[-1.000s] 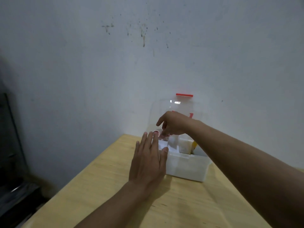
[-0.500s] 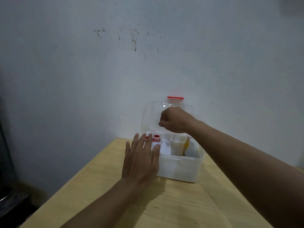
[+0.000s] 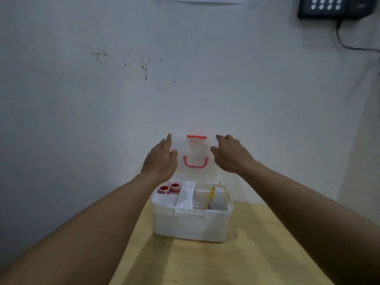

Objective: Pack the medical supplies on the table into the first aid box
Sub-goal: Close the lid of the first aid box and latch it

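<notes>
A pale wooden table (image 3: 257, 260) stands against a stained, off-white wall (image 3: 102, 89). A white first aid box (image 3: 192, 225) sits on the table near the wall, its clear lid (image 3: 195, 149) raised upright, with a red latch (image 3: 196, 136) at its top edge and a red handle (image 3: 195, 163) below it. Inside, two red-capped containers (image 3: 169, 188) sit at the left and a translucent bottle (image 3: 218, 199) at the right. The left hand (image 3: 160, 159) and right hand (image 3: 230, 155) reach to the lid's two sides, fingers loosely spread; whether they grip it cannot be told. A dark wall device (image 3: 333, 7) with a cord hangs at upper right.
</notes>
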